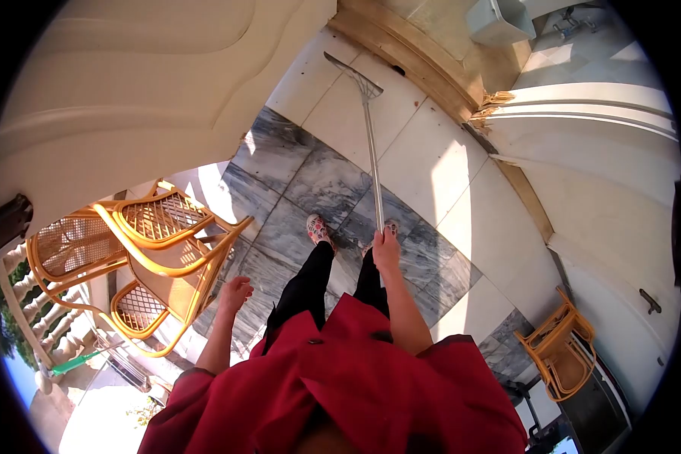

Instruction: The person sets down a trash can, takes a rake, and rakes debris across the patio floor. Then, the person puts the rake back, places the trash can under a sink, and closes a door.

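Head view: we have our right hand (387, 248) closed around the pole of a floor squeegee (371, 147), which runs forward from the fist, its wide blade head (366, 87) out at the far end and apparently resting on the pale floor tiles (401, 136). We judge it light for its length, the thin metallic-looking pole stiff and little likely to break, though smooth enough to turn in a damp palm. Most of its reach lies beyond our grip, so the head should feel heavier than it is; a hold near the top suits long strokes, and a second hand lower on the pole would steady it.

Our right forearm reaches forward from the sleeve, knuckles uppermost, above the right shoe. Our left hand (236, 293) holds nothing that we can see: it hangs out to the side, elbow bent, fingers loosely curled and parted. Just beyond it stand rattan armchairs (175, 266), near but seemingly apart from the fingertips. Grey marble tiles (284, 227) lie ahead, between both hands and the blade.
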The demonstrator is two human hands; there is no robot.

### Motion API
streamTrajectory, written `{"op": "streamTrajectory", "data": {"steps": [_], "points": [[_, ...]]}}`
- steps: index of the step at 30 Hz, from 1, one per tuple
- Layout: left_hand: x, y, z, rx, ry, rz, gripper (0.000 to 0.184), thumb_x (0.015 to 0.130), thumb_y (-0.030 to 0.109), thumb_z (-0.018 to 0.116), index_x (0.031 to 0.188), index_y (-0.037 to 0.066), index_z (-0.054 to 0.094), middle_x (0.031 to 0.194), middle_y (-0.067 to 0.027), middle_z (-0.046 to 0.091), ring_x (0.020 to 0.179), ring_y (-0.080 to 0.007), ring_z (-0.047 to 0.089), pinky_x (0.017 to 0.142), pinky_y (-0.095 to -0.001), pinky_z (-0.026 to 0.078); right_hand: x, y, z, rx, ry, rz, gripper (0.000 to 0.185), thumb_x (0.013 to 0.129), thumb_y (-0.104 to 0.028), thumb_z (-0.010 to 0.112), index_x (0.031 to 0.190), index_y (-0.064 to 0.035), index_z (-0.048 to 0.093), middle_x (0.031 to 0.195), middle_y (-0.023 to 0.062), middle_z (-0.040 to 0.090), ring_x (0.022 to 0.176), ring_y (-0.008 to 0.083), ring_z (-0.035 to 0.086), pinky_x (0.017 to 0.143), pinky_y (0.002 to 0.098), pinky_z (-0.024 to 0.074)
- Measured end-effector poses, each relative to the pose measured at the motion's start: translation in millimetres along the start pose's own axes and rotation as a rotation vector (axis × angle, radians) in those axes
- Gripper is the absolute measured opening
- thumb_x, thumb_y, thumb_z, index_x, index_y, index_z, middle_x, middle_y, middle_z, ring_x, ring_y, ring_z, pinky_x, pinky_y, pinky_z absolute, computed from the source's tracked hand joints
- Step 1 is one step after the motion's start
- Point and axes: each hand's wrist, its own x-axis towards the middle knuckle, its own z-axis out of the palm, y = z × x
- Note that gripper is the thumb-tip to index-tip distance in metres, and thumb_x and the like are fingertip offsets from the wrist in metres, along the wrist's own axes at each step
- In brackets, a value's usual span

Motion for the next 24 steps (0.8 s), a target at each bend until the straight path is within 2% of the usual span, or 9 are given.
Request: {"op": "streamTrajectory", "data": {"steps": [2, 5, 10, 13, 16, 18, 21, 23, 24], "points": [[-2, 5, 3, -0.025, 0.001, -0.018, 0.023, 0.074, 0.013, 0.052, 0.094, 0.003, 0.055, 0.072, -0.0070, 0.061, 0.062, -0.0116, 0.058, 0.050, -0.0232, 0.044, -53, 33, -32, -0.105, -0.127, 0.091, 0.025, 0.080, -0.028, 0.045, 0.090, -0.0058, 0.052, 0.073, 0.0219, 0.055, 0.071, 0.0397, 0.053, 0.062, 0.0463, 0.0406], [1, 7, 3, 0.014, -0.007, 0.046, 0.022, 0.074, 0.014, 0.052, 0.094, 0.004, 0.056, 0.072, -0.0066, 0.061, 0.060, -0.0115, 0.058, 0.049, -0.0229, 0.044, -68, 58, -43, -0.152, -0.137, 0.150, 0.026, 0.080, -0.029, 0.045, 0.089, -0.0056, 0.052, 0.074, 0.0220, 0.055, 0.071, 0.0395, 0.053, 0.062, 0.0465, 0.0406], [9, 18, 4, 0.043, 0.018, 0.129, 0.022, 0.076, 0.016, 0.050, 0.094, 0.005, 0.055, 0.072, -0.0062, 0.061, 0.062, -0.0116, 0.058, 0.050, -0.0226, 0.044, 66, 22, -24, -0.085, -0.017, -0.005, 0.029, 0.079, -0.028, 0.044, 0.072, -0.0005, 0.049, 0.070, 0.0209, 0.054, 0.069, 0.0394, 0.051, 0.060, 0.0457, 0.0395], [-3, 35, 3, 0.027, 0.026, 0.110, 0.022, 0.076, 0.015, 0.050, 0.094, 0.005, 0.055, 0.072, -0.0057, 0.061, 0.063, -0.0117, 0.058, 0.050, -0.0226, 0.044, 70, 12, -40, -0.066, -0.001, 0.017, 0.031, 0.079, -0.029, 0.043, 0.071, -0.0001, 0.049, 0.070, 0.0213, 0.054, 0.069, 0.0391, 0.051, 0.061, 0.0456, 0.0391], [-7, 34, 14, 0.010, -0.007, 0.120, 0.021, 0.075, 0.013, 0.051, 0.094, 0.005, 0.055, 0.072, -0.0053, 0.061, 0.061, -0.0109, 0.058, 0.049, -0.0222, 0.044, -11, 54, -61, -0.092, -0.008, 0.050, 0.027, 0.080, -0.027, 0.043, 0.076, -0.0004, 0.049, 0.070, 0.0224, 0.053, 0.070, 0.0404, 0.051, 0.061, 0.0464, 0.0388], [-7, 26, 20, 0.020, -0.025, 0.061, 0.022, 0.074, 0.012, 0.052, 0.094, 0.005, 0.055, 0.072, -0.0055, 0.061, 0.061, -0.0107, 0.058, 0.049, -0.0221, 0.044, -60, 78, -75, -0.114, -0.141, 0.171, 0.027, 0.080, -0.027, 0.044, 0.080, -0.0010, 0.049, 0.071, 0.0229, 0.052, 0.069, 0.0409, 0.050, 0.061, 0.0471, 0.0385], [-7, 19, 27, 0.069, -0.029, 0.009, 0.022, 0.073, 0.013, 0.053, 0.093, 0.004, 0.056, 0.071, -0.0060, 0.061, 0.060, -0.0106, 0.058, 0.048, -0.0221, 0.043, -49, 92, -73, -0.157, -0.106, 0.121, 0.027, 0.080, -0.028, 0.044, 0.082, -0.0015, 0.049, 0.072, 0.0230, 0.052, 0.070, 0.0401, 0.051, 0.062, 0.0476, 0.0383], [-3, 22, 29, 0.092, -0.046, 0.013, 0.022, 0.073, 0.013, 0.053, 0.093, 0.004, 0.056, 0.070, -0.0063, 0.061, 0.060, -0.0107, 0.058, 0.048, -0.0223, 0.044, 11, 82, -65, -0.111, -0.003, 0.004, 0.027, 0.079, -0.027, 0.044, 0.075, -0.0010, 0.049, 0.069, 0.0218, 0.053, 0.068, 0.0385, 0.053, 0.060, 0.0457, 0.0402], [-3, 26, 30, 0.133, -0.032, 0.029, 0.021, 0.075, 0.013, 0.052, 0.093, 0.004, 0.056, 0.071, -0.0067, 0.061, 0.061, -0.0115, 0.058, 0.049, -0.0229, 0.044, 51, 74, -62, -0.111, -0.024, 0.044, 0.028, 0.079, -0.027, 0.044, 0.071, -0.0004, 0.048, 0.065, 0.0208, 0.053, 0.063, 0.0384, 0.053, 0.057, 0.0449, 0.0406]]}}
